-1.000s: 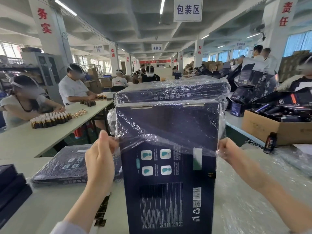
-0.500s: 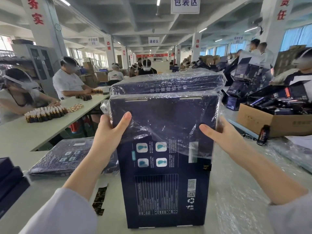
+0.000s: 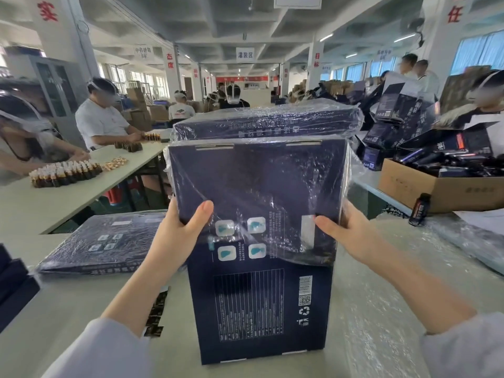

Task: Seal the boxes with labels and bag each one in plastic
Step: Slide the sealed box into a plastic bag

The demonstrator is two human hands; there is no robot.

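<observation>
A dark blue box (image 3: 261, 304) stands upright on the table in front of me. A clear plastic bag (image 3: 256, 186) covers its upper part, down to about the middle of the box. My left hand (image 3: 180, 236) grips the box's left edge through the plastic, thumb on the front face. On the right edge, my right hand (image 3: 343, 230) grips the same way, thumb across the front. Behind the box lies a bagged box (image 3: 267, 124) on a stack. Another bagged box (image 3: 103, 241) lies flat at the left.
A strip of dark labels (image 3: 156, 312) lies on the table left of the box. Loose plastic bags (image 3: 381, 296) cover the table at the right. A cardboard carton (image 3: 436, 189) and a small bottle (image 3: 420, 210) stand at the right. Workers sit at the left table.
Both hands have slid down the box sides, and the plastic bag's lower edge has come further down the box. The view has tilted down slightly.
</observation>
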